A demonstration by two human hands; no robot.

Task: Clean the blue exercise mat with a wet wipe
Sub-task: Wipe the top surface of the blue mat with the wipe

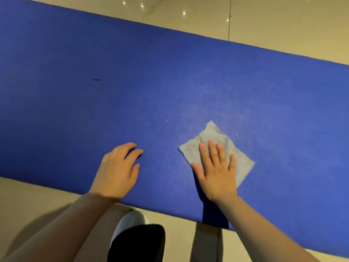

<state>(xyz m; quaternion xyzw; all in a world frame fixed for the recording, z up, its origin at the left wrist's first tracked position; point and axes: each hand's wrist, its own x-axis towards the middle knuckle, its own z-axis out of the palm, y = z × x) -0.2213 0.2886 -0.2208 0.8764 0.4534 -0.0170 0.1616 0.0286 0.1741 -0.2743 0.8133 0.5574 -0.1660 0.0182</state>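
Note:
The blue exercise mat (151, 82) lies flat across the floor, filling most of the view. A pale grey wet wipe (211, 135) lies spread on the mat at the lower right of centre. My right hand (217, 169) presses flat on the wipe with straight, spread fingers, covering its near half. My left hand (117, 171) rests on the mat near its front edge, fingers loosely bent, holding nothing. A faint damp sheen shows on the mat beyond the wipe. A small dark mark (97, 79) sits on the mat at the left.
Beige glossy floor tiles (264, 21) surround the mat on the far and near sides. My knee in dark clothing (139, 242) and a white shoe (130, 222) are just below the mat's front edge.

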